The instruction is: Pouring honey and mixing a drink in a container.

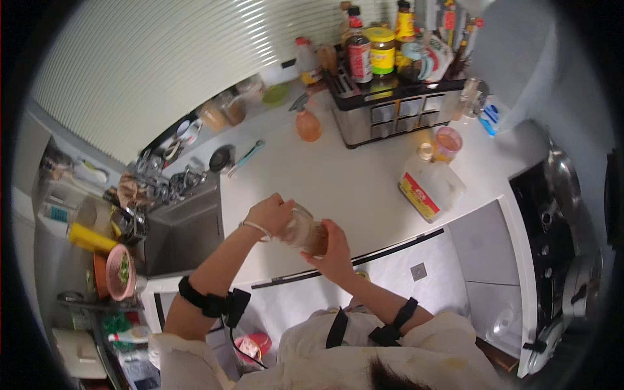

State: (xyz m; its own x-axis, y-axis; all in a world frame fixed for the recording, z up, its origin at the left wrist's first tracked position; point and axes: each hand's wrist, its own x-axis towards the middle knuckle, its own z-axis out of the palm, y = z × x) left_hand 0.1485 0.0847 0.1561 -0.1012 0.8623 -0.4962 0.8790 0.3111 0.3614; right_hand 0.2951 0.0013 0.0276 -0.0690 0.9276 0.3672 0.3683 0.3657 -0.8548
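Observation:
My right hand is wrapped around the lower part of a clear jar with something brownish inside, tilted above the front of the white countertop. At the jar's upper left end, my left hand has its fingers curled against the clear part; whether they hold a lid or the jar itself is blurred. A bracelet circles the left wrist. To the right on the counter stands a translucent plastic jug with a red and yellow label.
A steel sink lies at the left, with dishes behind it. An orange spray bottle and a seasoning rack with bottles stand at the back. A pink cup is behind the jug. A black stove is at the right.

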